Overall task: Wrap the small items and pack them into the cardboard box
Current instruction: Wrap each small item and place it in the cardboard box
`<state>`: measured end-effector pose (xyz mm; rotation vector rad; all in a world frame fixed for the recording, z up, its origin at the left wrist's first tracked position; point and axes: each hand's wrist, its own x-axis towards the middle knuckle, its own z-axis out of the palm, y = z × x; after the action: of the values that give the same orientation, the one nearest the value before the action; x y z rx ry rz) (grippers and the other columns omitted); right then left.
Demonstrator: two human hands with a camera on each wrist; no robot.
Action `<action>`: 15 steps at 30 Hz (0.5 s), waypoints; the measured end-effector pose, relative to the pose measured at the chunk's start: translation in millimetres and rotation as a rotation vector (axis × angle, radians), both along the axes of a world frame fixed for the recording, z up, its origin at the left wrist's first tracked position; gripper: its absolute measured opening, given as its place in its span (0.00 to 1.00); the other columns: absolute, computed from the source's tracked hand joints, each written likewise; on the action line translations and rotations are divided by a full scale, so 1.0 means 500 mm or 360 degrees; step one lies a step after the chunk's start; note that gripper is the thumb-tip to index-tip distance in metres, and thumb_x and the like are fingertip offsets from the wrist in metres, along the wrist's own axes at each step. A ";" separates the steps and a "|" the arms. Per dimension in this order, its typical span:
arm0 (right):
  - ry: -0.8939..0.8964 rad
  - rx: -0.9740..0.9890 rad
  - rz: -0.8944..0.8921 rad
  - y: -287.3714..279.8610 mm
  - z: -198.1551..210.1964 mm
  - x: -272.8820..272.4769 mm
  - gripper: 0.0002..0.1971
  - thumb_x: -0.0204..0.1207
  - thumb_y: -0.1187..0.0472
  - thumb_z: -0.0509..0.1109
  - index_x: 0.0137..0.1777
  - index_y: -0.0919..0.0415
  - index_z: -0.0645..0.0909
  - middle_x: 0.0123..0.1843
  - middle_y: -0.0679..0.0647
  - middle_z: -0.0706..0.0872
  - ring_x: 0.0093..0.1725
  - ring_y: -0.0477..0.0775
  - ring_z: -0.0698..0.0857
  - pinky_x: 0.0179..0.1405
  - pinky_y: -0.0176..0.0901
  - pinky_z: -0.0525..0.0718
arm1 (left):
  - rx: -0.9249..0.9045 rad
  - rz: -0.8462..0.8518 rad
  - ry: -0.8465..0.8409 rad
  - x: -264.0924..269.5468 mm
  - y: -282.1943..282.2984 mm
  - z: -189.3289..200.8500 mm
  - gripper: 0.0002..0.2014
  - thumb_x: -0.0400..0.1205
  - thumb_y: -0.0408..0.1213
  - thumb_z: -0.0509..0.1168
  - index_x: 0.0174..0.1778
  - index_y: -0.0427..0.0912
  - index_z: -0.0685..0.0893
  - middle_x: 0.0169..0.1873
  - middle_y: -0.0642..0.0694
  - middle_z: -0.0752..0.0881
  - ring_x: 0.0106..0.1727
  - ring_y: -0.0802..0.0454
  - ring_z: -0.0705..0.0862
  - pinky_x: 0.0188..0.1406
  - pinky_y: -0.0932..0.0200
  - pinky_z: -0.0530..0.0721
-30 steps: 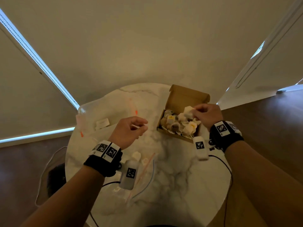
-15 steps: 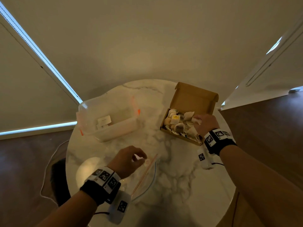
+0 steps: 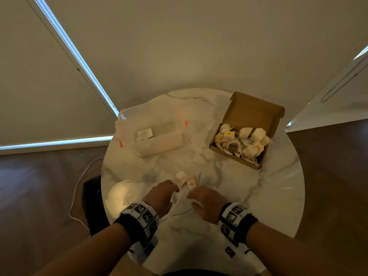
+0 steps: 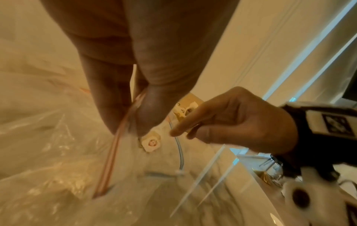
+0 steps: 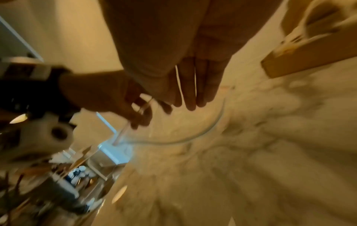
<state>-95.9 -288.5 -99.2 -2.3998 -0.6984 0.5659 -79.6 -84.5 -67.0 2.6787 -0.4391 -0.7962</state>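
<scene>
A clear zip bag [image 4: 48, 137] lies at the front of the round marble table [image 3: 268, 192]. My left hand [image 3: 175, 189] pinches its pink zip strip [image 4: 108, 165] between thumb and finger. My right hand [image 3: 191, 196] is just to the right, with straight fingers [image 5: 191, 94] close to the bag's blue edge [image 5: 212, 126]; nothing shows in its grasp. A small white item with a red mark [image 3: 191, 183] lies beyond the fingertips, beside another pale item [image 3: 181, 176]. The open cardboard box [image 3: 253, 114] at the back right holds several wrapped items [image 3: 243, 142].
A clear plastic tub [image 3: 159, 140] with orange clasps stands at the back left of the table. The table's round edge runs close to both wrists. Below on the left, a white cable [image 3: 79, 188] lies on the dark floor.
My right hand has left the cardboard box and come back to the table's front. My left hand has dropped onto the bag and taken its pink strip.
</scene>
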 end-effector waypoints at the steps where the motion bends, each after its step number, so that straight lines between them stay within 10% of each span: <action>1: 0.0028 -0.0084 0.0057 0.019 -0.012 -0.001 0.19 0.81 0.59 0.62 0.71 0.60 0.77 0.71 0.58 0.79 0.72 0.59 0.75 0.73 0.52 0.73 | -0.0030 0.0047 -0.0019 0.005 0.002 0.004 0.22 0.77 0.30 0.68 0.68 0.48 0.79 0.65 0.48 0.78 0.62 0.45 0.81 0.58 0.58 0.77; 5: 0.0424 -0.0422 0.0026 0.033 -0.043 0.009 0.18 0.84 0.57 0.58 0.71 0.58 0.77 0.72 0.57 0.78 0.72 0.61 0.76 0.73 0.50 0.73 | -0.0314 0.0260 -0.0164 0.019 0.017 0.037 0.21 0.77 0.31 0.70 0.65 0.49 0.81 0.60 0.49 0.78 0.51 0.50 0.84 0.54 0.55 0.84; 10: 0.0808 0.0393 -0.1031 -0.020 -0.037 0.033 0.17 0.85 0.60 0.59 0.53 0.67 0.88 0.51 0.59 0.90 0.54 0.58 0.87 0.54 0.39 0.82 | -0.1040 0.0415 -0.0042 -0.005 0.063 0.063 0.11 0.78 0.30 0.72 0.50 0.52 0.89 0.56 0.54 0.85 0.53 0.60 0.87 0.50 0.63 0.85; 13: 0.1196 0.0859 -0.1679 -0.037 -0.026 0.042 0.22 0.81 0.48 0.64 0.46 0.69 0.89 0.44 0.63 0.92 0.47 0.61 0.90 0.52 0.51 0.85 | -0.0415 0.0630 -0.0262 0.002 0.144 0.016 0.14 0.76 0.32 0.72 0.40 0.62 0.87 0.63 0.49 0.81 0.65 0.55 0.80 0.63 0.60 0.76; 15: 0.1158 0.0792 -0.1649 -0.036 -0.008 0.042 0.17 0.76 0.54 0.73 0.44 0.71 0.88 0.44 0.68 0.91 0.43 0.61 0.90 0.50 0.53 0.87 | 0.0025 0.0553 0.0113 -0.003 0.174 -0.013 0.12 0.76 0.40 0.73 0.42 0.67 0.84 0.72 0.45 0.74 0.74 0.50 0.73 0.72 0.58 0.69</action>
<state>-75.1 -306.4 -103.4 -1.5787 0.6312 0.6206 -81.2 2.4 -73.4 2.6245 0.0511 -0.7854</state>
